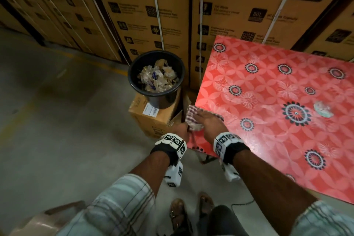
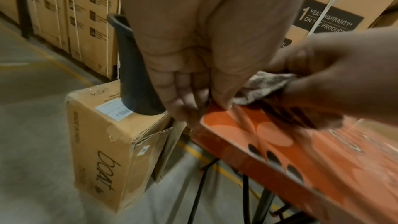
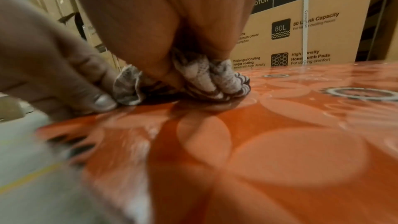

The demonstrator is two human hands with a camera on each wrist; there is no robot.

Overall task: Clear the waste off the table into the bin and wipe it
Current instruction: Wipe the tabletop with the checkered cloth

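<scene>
Done: waste (image 1: 157, 79) sits in the bin (image 1: 132, 74), beyond our hands.
Left: one scrap (image 1: 323, 111) well right of them; wiping barely begun, we judge.
Hands: right hand (image 1: 210, 122) grips cloth (image 1: 191, 115) at table (image 1: 268, 82) corner; left hand (image 1: 182, 129) open beside it.

Red floral-patterned laminate tabletop (image 1: 268, 74) on dark metal legs.
Bears a bunched brown-and-white checked cloth (image 1: 192, 113) at the left corner and a crumpled whitish waste scrap (image 1: 323, 109) well apart, farther right.

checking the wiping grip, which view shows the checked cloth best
Right wrist: the bunched grey-and-white checked cloth sits close and sharp under the right hand. Head shows it small, partly covered; left wrist shows a blurred corner.
</scene>
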